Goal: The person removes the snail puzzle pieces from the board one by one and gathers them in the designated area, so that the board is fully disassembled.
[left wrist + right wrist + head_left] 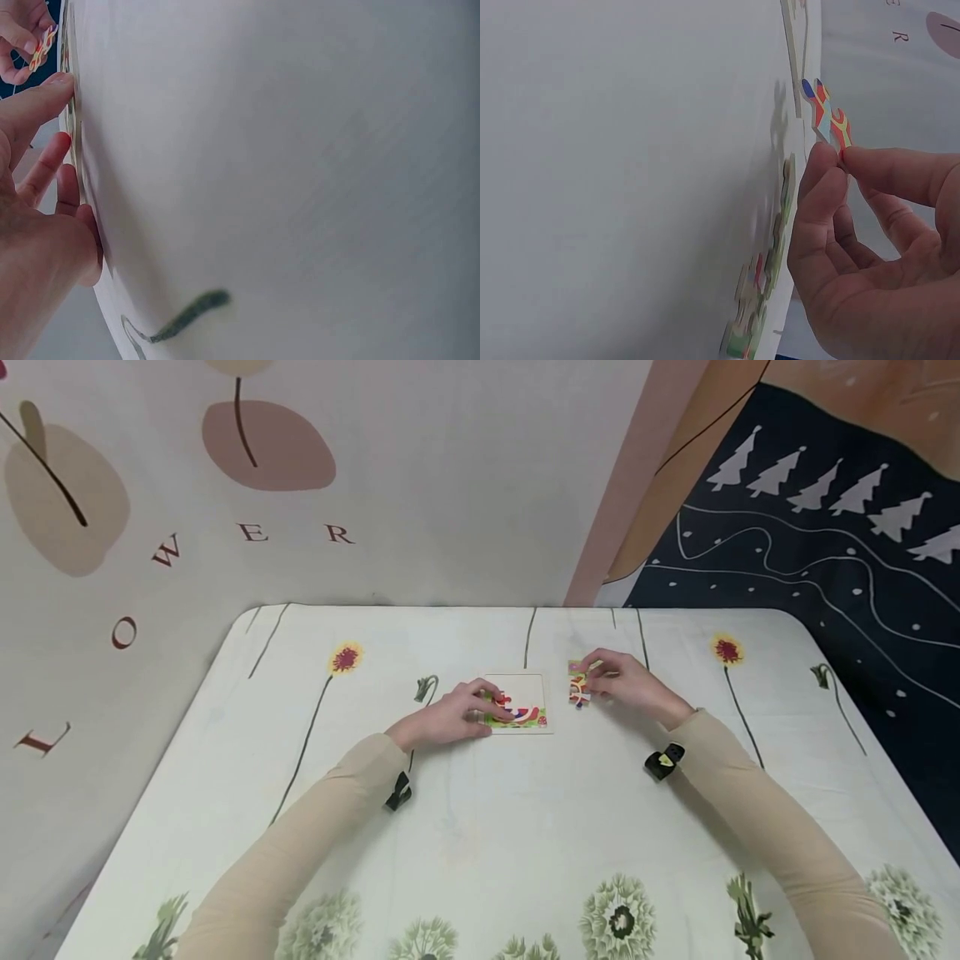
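Your left hand [452, 712] was on the left side of the puzzle board [525, 687], its fingers [52, 159] spread fairly straight, fingertips on the board and at its edge; they weren't curled round anything, so this looked like a steadying touch, probably so the light board wouldn't slide on the table [525, 818]. Your right hand [624, 680], just right of the board, had a colorful puzzle piece [822, 112] pinched between thumb and fingers by one end, the gap only as wide as the piece; you had it raised off the table, tilted, red, blue and yellow side showing. Likely reason for the end grip: it left the knobs at the far end bare, easier to line up. Seated pieces [528, 720] filled the near strip of the board, with some red bits further up partly under your left fingers; the far part was bare white. Loose pieces [769, 262] lay on the table beside the board, below your right hand, presumably parked there for a short reach. Couldn't tell how many, since they overlapped in the wrist view and your right hand partly blocked the head view.
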A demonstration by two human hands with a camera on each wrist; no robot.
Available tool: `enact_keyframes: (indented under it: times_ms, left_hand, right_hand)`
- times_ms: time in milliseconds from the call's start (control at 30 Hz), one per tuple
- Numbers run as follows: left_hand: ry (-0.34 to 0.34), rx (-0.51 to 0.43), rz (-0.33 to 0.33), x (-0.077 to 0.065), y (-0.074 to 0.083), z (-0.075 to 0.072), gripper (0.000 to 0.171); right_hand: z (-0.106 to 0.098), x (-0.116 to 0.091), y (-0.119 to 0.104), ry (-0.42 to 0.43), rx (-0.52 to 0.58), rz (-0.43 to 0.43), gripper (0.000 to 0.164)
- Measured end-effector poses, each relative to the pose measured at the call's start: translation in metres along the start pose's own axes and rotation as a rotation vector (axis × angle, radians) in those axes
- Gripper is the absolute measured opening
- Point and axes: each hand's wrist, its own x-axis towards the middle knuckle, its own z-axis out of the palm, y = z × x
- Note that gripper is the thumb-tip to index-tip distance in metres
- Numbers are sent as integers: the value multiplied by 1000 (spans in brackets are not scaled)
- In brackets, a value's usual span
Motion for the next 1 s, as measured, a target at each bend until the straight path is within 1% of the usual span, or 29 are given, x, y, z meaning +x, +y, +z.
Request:
enact_keyframes:
  times_ms: [167,367,533,733,1000]
  left_hand:
    - [-1,-1,-11,0,-1,0,33]
    - [1,2,-8,1,-2,0,33]
    - [0,-3,-9,1,-1,1,34]
    - [3,-10,-6,0,0,1,33]
    - [5,-5,-9,0,-1,1,33]
  right_hand:
    - [-5,-2,-1,2,-24,24,20]
    - [-9,-5,2,10,-39,32,20]
    - [-13,-7,6,23,-67,65,18]
    - [-19,-10,7,24,-100,91,19]
    - [-26,-11,12,20,-132,82,21]
